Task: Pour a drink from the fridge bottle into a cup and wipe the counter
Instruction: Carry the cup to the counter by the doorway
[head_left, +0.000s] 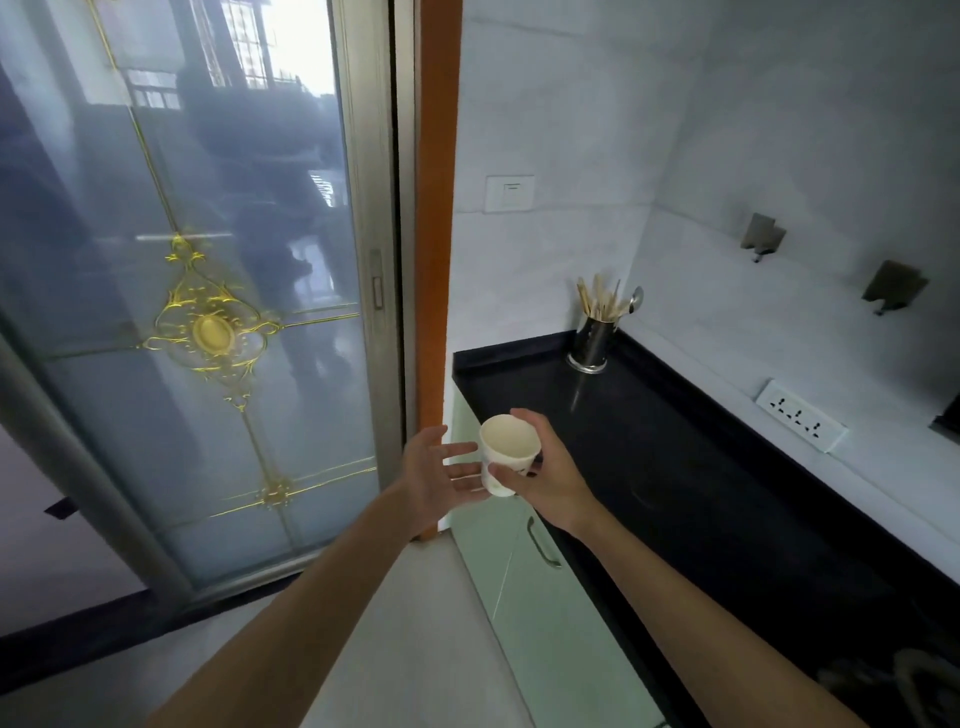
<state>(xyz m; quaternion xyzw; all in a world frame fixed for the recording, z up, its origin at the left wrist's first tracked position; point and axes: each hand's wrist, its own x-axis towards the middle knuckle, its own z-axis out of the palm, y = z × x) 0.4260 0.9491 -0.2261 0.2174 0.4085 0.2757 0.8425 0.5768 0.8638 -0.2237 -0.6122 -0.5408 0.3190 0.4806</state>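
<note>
Cup, white paper, sits at lower centre of the frame, empty inside, clamped in the right hand above the near edge of the black table. Left hand is spread wide, fingers touching the cup's side. Steel holder at centre right contains sticks and a spoon. Frosted glass door fills the left.

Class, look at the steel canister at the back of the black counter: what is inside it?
The round steel canister holds pale wooden chopsticks and one metal spoon; their lower ends and the bottom are hidden by its wall.
</note>
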